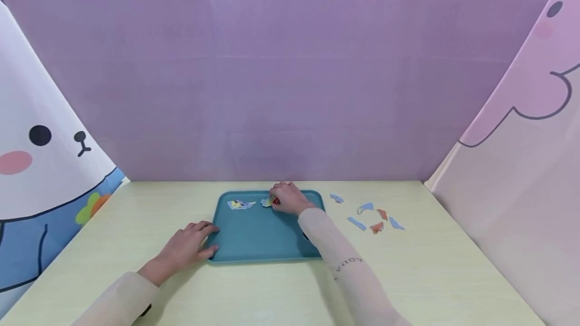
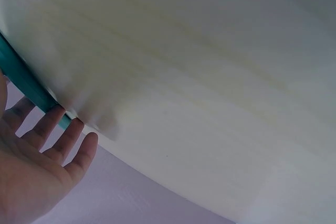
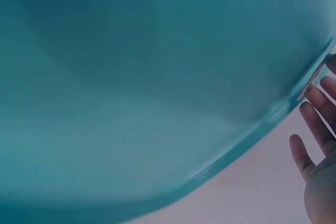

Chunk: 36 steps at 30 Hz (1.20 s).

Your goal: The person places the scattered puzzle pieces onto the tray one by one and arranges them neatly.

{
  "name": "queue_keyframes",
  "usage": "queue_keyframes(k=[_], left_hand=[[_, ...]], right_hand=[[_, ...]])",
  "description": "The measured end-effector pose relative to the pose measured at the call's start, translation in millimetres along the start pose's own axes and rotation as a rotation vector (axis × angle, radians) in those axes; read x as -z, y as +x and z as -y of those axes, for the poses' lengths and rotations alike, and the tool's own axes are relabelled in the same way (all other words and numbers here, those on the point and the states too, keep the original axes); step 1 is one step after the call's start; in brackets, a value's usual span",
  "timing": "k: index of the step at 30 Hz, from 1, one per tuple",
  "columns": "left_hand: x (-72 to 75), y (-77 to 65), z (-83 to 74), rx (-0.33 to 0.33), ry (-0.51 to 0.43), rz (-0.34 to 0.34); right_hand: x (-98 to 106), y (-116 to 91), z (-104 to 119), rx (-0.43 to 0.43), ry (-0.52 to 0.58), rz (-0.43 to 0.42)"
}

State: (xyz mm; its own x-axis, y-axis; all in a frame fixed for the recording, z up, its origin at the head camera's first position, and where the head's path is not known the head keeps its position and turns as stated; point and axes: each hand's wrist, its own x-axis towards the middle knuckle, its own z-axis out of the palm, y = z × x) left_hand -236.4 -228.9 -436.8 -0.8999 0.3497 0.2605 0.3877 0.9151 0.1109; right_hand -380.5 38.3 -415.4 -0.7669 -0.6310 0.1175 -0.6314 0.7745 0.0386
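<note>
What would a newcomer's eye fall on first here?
Probably the teal tray at the middle of the table, where the right-hand grip holds a small printed piece near the far side. Next, perhaps, the large cartoon animal at the left of the head view, then the blue and orange pieces scattered right of the tray.

Purple bkdrop (image 1: 290, 74) behind pale tbl (image 1: 435, 265); cartoon panel (image 1: 50, 180) L, pink/wht panel (image 1: 521, 165) R.

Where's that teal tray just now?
In the head view, the tray lies on the table just left of the picture's middle, with the left hand at its left edge and loose pieces to its right.
</note>
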Motion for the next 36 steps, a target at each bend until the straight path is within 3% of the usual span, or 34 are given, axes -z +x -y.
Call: queue_keyframes(k=[16, 36], left_hand=[[1.0, -2.0, -0.4, -0.005, -0.011, -0.001], [-4.7, -0.6, 3.7, -0.021, 0.005, -0.023]], right_hand=[[-7.3, 2.7, 0.5, -0.003, -0.004, 0.006], [-0.2, -2.5, -1.6, -0.047, 0.031, 0.049]])
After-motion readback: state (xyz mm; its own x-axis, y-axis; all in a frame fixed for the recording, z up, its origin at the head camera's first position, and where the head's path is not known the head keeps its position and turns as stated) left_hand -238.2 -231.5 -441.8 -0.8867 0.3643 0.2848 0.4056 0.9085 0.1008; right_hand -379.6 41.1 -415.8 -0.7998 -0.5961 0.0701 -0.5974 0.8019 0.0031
